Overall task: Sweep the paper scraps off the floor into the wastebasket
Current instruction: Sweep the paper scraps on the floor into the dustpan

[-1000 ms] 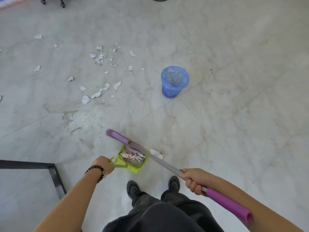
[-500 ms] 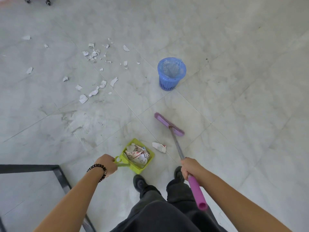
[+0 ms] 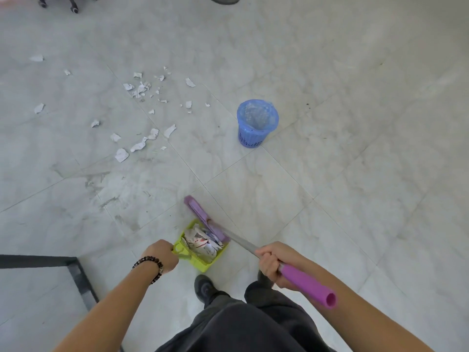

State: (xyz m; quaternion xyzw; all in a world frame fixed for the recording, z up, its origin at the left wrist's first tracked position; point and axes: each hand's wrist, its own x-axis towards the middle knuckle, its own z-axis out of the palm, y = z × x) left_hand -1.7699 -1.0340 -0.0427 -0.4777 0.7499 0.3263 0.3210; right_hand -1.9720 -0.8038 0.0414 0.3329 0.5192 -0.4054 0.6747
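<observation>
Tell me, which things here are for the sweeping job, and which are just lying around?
For the job: broom, held by right hand; green dustpan, held by left hand; paper scraps; blue wastebasket.
Just lying about: chair wheels; black metal frame.

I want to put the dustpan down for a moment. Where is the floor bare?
The floor is bare right of the blue wastebasket and between it and the broom head. Left of the wastebasket, paper scraps crowd it; a dark frame borders the near left.
</observation>
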